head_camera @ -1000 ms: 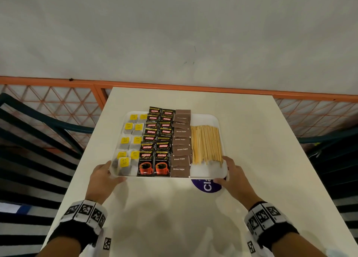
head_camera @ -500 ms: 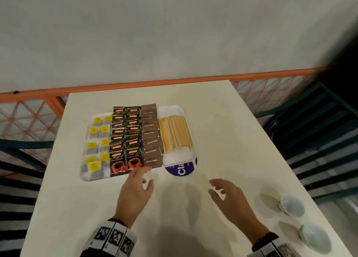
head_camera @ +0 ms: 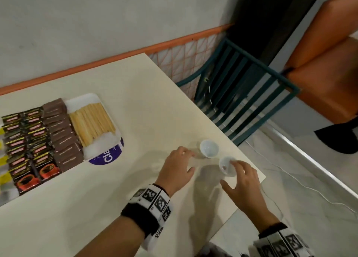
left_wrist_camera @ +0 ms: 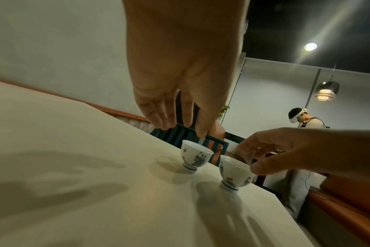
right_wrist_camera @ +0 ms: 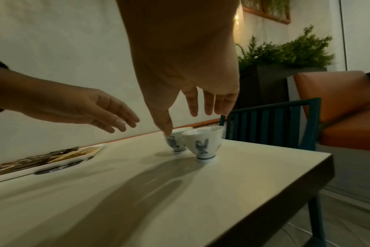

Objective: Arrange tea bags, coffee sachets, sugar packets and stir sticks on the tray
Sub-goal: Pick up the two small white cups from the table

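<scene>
The white tray (head_camera: 100, 143) lies at the table's left. It carries wooden stir sticks (head_camera: 91, 123), brown sugar packets (head_camera: 62, 132), black coffee sachets (head_camera: 27, 144) and yellow-tagged tea bags (head_camera: 4, 177) cut off by the frame edge. Both hands are away from it, near the table's right corner. My left hand (head_camera: 190, 161) (left_wrist_camera: 180, 128) reaches with straight fingers just short of the far small white cup (head_camera: 209, 148) (left_wrist_camera: 195, 158). My right hand (head_camera: 229, 172) (right_wrist_camera: 190, 122) hovers with spread fingers over the near cup (head_camera: 226, 168) (right_wrist_camera: 203, 145) and holds nothing.
A purple round sticker (head_camera: 108, 156) shows from under the tray's front edge. The cups stand close to the table's right edge (head_camera: 251, 160). A teal slatted chair (head_camera: 242, 94) and an orange seat (head_camera: 319, 72) stand beyond it. Another person (left_wrist_camera: 306, 123) stands in the background.
Both hands have let go of the tray's front edge and moved right across the table to the two cups. The head view has swung right with them.
</scene>
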The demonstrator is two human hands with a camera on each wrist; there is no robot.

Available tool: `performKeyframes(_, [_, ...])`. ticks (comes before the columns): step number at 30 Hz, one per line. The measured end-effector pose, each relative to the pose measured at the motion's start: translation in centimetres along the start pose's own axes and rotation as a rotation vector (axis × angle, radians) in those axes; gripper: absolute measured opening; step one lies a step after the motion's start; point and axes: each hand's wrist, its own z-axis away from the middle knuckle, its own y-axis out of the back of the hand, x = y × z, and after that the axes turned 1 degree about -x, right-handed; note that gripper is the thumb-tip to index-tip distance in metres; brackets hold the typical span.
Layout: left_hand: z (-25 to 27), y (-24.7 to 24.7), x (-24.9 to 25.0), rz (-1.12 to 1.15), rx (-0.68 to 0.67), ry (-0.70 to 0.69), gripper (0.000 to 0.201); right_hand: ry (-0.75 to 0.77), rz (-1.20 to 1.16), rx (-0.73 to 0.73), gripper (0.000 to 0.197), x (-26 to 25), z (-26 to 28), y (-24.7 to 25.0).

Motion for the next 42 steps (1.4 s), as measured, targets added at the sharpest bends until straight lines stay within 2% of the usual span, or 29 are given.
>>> performKeyframes(3, [-2.7,-1.4,2.0,-0.053,-0.055,0.023,0.057,-0.046,-0.025,-0.121,0.086,1.6,-1.2,-0.2])
performKeyframes(6, [-5.1,-2.9,3.4,-0.133,-0.106,0.061,0.071,-0.011,-0.028,-0.188,0.091,2.3,-2.5,-0.1])
performKeyframes(12, [-7.8,-4.6,4.3,-0.163,-0.137,0.110,0.078,0.054,-0.071,-0.275,0.083,3.1,-4.2,0.4])
performKeyframes(18, [-7.7,-4.0,4.0,-0.046,-0.072,0.178,0.074,0.142,-0.157,-0.353,0.077,3.3,-5.7,1.6])
performKeyframes(21, [-6.5,-2.7,2.9,0.006,0.005,0.231,0.075,0.202,-0.197,-0.385,0.071,2.0,-7.5,2.9])
performKeyframes(23, [-5.4,-1.1,1.7,0.026,0.087,0.285,0.076,0.247,-0.219,-0.403,0.069,0.6,-9.1,3.6])
performKeyframes(26, [-3.8,2.2,-0.5,0.092,0.210,0.420,0.078,0.324,-0.206,-0.379,0.077,-2.4,-12.0,3.9])
performKeyframes(32, [-2.4,7.4,-5.4,0.168,0.446,0.600,0.076,0.536,-0.234,-0.339,0.082,-11.8,-18.9,2.2])
performKeyframes(38, [-4.7,9.1,-9.8,0.313,0.557,0.648,0.082,0.676,-0.213,-0.465,0.082,-21.7,-25.6,-1.6])
performKeyframes(42, [-6.0,8.7,-12.1,0.351,0.576,0.600,0.081,0.708,-0.155,-0.518,0.084,-26.1,-28.8,-4.4])
